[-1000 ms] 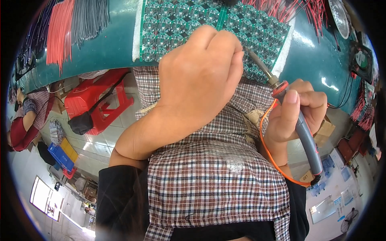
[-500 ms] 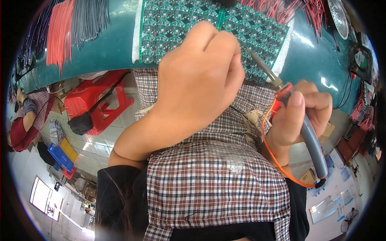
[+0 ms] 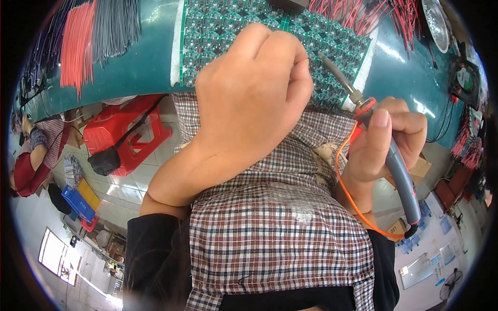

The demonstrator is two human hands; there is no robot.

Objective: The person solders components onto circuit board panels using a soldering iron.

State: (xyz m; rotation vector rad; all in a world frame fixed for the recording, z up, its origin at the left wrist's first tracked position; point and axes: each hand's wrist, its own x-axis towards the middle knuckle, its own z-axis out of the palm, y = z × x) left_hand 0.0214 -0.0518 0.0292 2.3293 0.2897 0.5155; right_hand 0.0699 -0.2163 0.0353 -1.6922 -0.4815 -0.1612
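Midway, seemingly: left hand (image 3: 249, 98) fisted over the circuit-board panel (image 3: 218, 31), right hand (image 3: 386, 142) clamped on soldering iron (image 3: 399, 176); joints beneath hidden

Teal bench (image 3: 145, 67): circuit-board panel (image 3: 223, 26), wire bundles (image 3: 78, 41).

A: Any room to pass on the bench?
B: Tight. Left hand (image 3: 249, 93) covers mid circuit panel (image 3: 207, 31), soldering iron (image 3: 386, 150) slants in from the right. Red wires (image 3: 78, 41) lie left, more top right; bare green mat (image 3: 140, 67) between wires & panel
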